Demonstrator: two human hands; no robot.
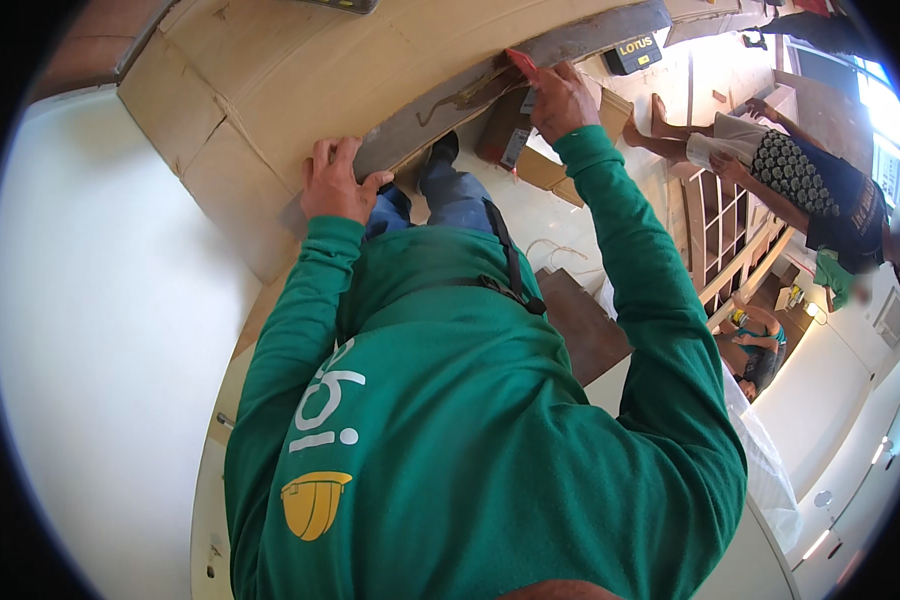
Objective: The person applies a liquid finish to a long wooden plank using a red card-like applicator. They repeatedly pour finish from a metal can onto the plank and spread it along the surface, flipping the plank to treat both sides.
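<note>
A long grey board (390, 137), stained with brown smears along its upper part, crosses in front of me at the edge of a cardboard-covered surface (220, 80). My left hand (340, 183) grips the board's near edge toward its left end, fingers bent over it. My right hand (560, 102) is closed round a small red tool (520, 63), whose tip rests at the board near a brown smear; the exact kind of tool is unclear. My legs in jeans (442, 180) show below the board.
Below lie an open cardboard box (510, 130), a black toolbox (632, 55), loose cord and a brown panel (580, 320). A person in shorts (810, 185) stands at right, others farther back by a wooden shelving unit (725, 220). A white panel (110, 280) fills the left.
</note>
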